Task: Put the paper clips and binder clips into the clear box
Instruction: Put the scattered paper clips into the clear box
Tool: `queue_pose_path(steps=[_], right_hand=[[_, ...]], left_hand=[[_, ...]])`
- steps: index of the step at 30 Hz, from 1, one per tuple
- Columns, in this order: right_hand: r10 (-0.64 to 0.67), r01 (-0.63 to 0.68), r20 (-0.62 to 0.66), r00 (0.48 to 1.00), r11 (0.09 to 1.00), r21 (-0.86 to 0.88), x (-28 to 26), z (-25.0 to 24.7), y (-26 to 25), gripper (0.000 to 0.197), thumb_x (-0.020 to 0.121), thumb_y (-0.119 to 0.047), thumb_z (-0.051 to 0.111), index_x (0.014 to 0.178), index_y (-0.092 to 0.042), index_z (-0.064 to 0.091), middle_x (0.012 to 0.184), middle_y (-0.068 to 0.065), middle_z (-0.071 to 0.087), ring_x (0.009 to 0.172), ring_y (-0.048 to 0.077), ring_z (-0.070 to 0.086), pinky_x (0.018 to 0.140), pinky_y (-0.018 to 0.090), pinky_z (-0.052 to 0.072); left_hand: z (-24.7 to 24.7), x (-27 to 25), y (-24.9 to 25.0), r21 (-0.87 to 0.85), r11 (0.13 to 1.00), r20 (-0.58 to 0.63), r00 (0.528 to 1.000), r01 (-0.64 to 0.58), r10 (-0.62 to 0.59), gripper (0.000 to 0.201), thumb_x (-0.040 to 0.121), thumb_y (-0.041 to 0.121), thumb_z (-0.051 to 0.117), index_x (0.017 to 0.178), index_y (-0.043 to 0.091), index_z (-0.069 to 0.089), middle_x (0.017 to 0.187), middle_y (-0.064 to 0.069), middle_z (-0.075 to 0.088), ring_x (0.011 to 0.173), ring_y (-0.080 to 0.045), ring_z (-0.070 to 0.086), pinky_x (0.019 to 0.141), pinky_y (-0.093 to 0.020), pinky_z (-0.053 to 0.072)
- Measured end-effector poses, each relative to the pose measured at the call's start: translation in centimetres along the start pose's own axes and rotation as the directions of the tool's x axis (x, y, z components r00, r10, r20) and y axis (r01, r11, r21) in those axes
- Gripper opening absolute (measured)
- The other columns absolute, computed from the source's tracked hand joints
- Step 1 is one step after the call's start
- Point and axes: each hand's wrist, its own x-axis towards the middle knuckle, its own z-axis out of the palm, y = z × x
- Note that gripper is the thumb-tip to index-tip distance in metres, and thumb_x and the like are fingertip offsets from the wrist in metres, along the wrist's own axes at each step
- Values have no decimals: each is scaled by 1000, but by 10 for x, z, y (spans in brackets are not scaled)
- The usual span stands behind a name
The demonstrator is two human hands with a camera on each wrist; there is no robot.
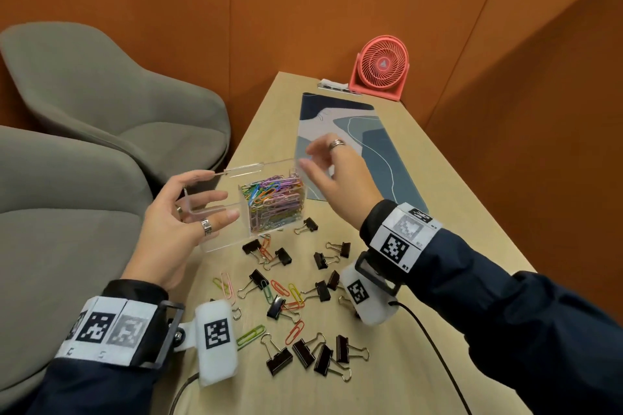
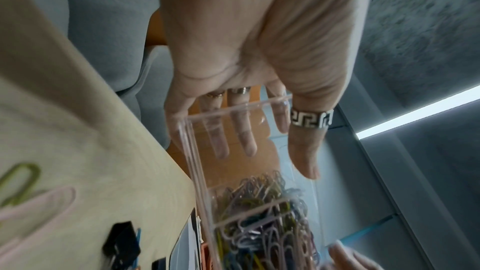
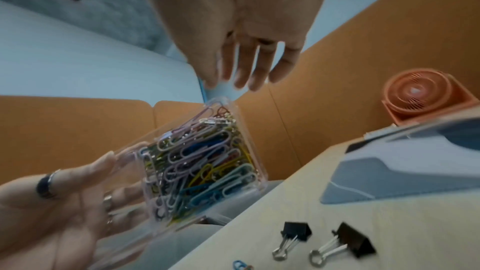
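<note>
Clear box (image 2: 259,223) bottom cut off; left hand (image 2: 249,53) fingers blurred behind its wall.

Table (image 1: 438,246) w/ clips (image 1: 296,310), mat (image 1: 381,158), fan (image 1: 381,67)

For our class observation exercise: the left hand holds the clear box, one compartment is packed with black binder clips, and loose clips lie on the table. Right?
Not quite. The left hand holds the clear box, but that compartment is packed with coloured paper clips, as the head view shows. The black binder clips lie loose on the table.
</note>
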Motion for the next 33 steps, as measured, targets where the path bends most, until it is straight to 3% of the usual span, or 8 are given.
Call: queue_pose_path(steps=[2,4,8,11,14,19,24,33], right_hand=[[148,-148,2,989,988,54,4,5,5,8,94,-20,51,96,-13,47,79,-6,47,68,6,45,63,17,35],[261,-238,235,936,964,-122,6,12,10,15,95,-17,48,103,-5,54,88,4,59,76,16,54,65,23,40],[306,-102,642,703,937,-335,6,35,15,28,92,-19,55,120,-15,58,107,3,63,90,14,52,77,22,38],[305,-94,719,624,943,-319,12,52,13,36,87,-20,63,123,-16,55,98,-4,58,91,13,53,81,23,41],[345,-125,740,577,933,-337,18,65,11,47,81,-23,71,123,-12,53,90,-5,55,87,16,55,64,19,43],[369,-82,740,562,915,-394,23,76,13,51,74,-29,78,117,-13,56,88,-5,51,84,16,51,60,17,40],[346,-46,729,591,916,-398,22,79,18,31,76,-26,76,100,-16,59,69,-9,49,71,15,51,57,16,37],[340,-37,757,558,922,-386,16,75,21,12,86,-23,65,91,-12,63,70,-4,56,62,8,48,62,15,39]], left_hand=[[-3,0,1,-9,1000,-49,998,-27,27,57,54,14,77,101,39,59,101,-2,70,84,-6,69,63,-23,54],[-5,1,1,-19,999,-104,994,-47,45,55,56,13,78,101,39,59,102,-2,69,84,-7,69,59,-19,53],[-10,4,-1,-73,994,-210,976,-80,63,55,58,8,77,101,38,58,102,-5,68,91,-22,66,49,-17,51],[-14,6,-2,-54,995,-242,968,-87,72,54,67,3,77,103,39,57,103,-3,69,89,-17,66,51,-17,52],[-16,8,-5,-49,995,-246,967,-84,69,53,70,2,76,102,41,57,102,-2,69,89,-18,67,50,-17,51],[-14,9,-5,-70,994,-231,971,-78,60,53,64,5,77,99,40,58,100,-3,69,90,-23,66,51,-17,50],[-12,8,-5,-76,995,-212,976,-63,45,56,54,15,79,99,41,58,104,-7,69,90,-20,66,56,-18,51],[-8,6,-2,-76,995,-192,980,-66,50,54,55,11,77,97,39,58,98,-2,69,97,-24,66,56,-17,52]])
